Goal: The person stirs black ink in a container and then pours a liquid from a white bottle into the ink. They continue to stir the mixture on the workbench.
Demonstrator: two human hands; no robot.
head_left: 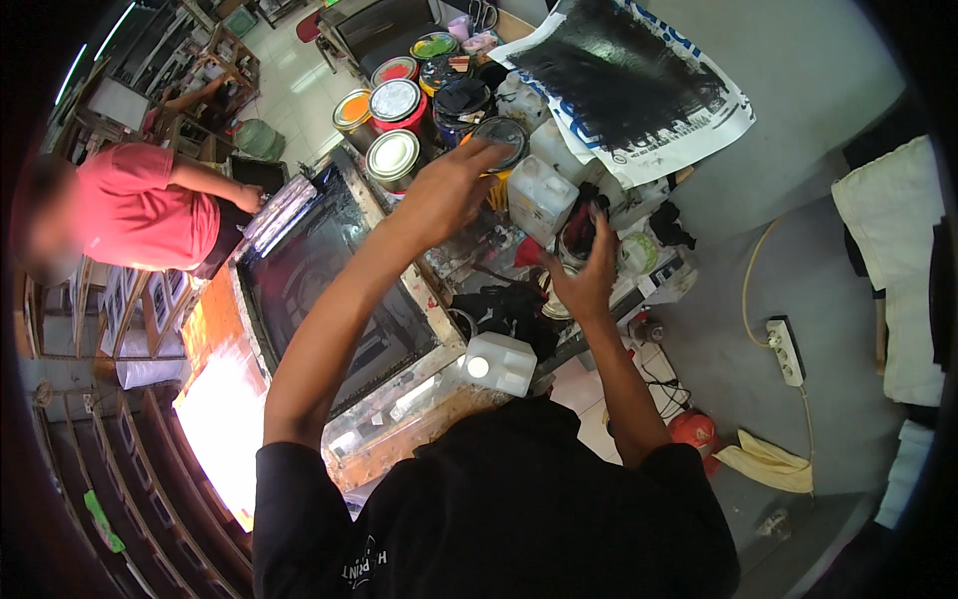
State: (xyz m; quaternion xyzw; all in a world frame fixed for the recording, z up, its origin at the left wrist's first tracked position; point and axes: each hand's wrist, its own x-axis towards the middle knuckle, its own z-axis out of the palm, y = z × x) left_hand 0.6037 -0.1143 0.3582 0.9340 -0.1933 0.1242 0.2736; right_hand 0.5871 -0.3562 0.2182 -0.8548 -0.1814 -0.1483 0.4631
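Note:
My left hand [449,200] reaches across to the crowded worktable, its fingers closed at the near edge of a dark round lid [509,135]. An orange-yellow container partly shows under that hand. My right hand [589,272] curves around a small open can [577,240] with dark, stained contents, thumb on one side and fingers on the other. Between the hands stands a cloudy white plastic jug [540,198]. Black rags [509,311] lie nearer to me, beside another translucent plastic jug [501,363].
Several paint cans [395,100] crowd the far side. A framed printing screen [339,270] lies to the left, where a person in a red shirt [150,210] holds its far end. A black-smeared sheet [624,85] leans at the wall. A power strip [785,349] hangs right.

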